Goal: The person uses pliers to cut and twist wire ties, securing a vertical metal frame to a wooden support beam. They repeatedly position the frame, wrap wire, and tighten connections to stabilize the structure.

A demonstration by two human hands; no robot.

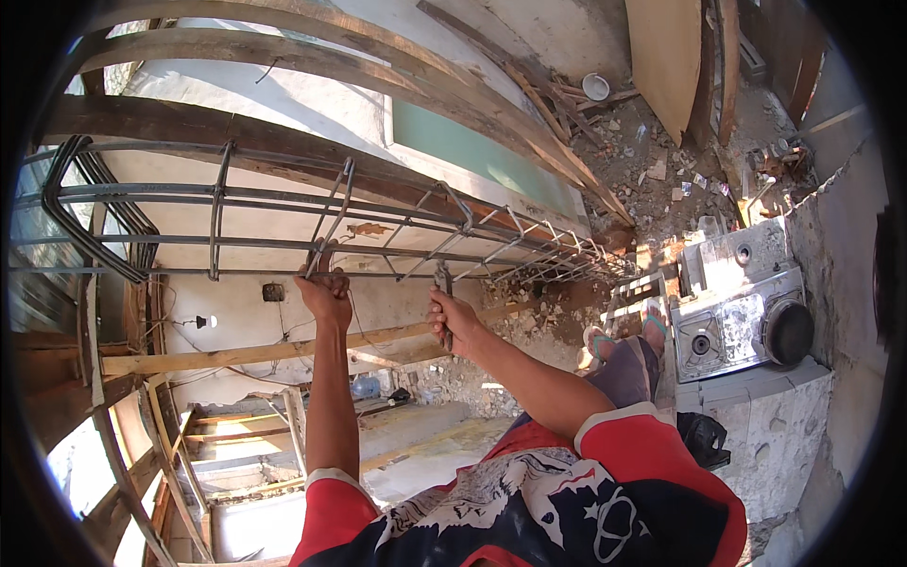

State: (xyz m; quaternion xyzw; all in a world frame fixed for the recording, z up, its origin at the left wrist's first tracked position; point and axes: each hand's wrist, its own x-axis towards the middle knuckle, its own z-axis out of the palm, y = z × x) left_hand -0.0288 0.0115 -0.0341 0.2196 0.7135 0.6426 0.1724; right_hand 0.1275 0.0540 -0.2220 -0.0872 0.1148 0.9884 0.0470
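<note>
A long steel rebar cage (217, 196) runs from the left side toward the far right, with stirrups crossing its lengthwise bars. My left hand (326, 293) is raised, its fingers closed around the cage's lower bar at a slanted stirrup (345, 184). To its right, my right hand (452, 319) grips the handles of dark metal pincers (443, 277). The pincers' jaws point up and meet the lower bar. Whether a tie wire sits in the jaws is too small to tell. Several stirrups (132, 255) are bunched together at the cage's left end.
Wooden beams (255, 47) slope past the cage, and another timber (227, 361) crosses below it. A metal stove (732, 326) stands on pale blocks (756, 425) at right, near a black bag (701, 438). My sandalled feet (652, 326) are close by. Rubble (652, 170) covers the far floor.
</note>
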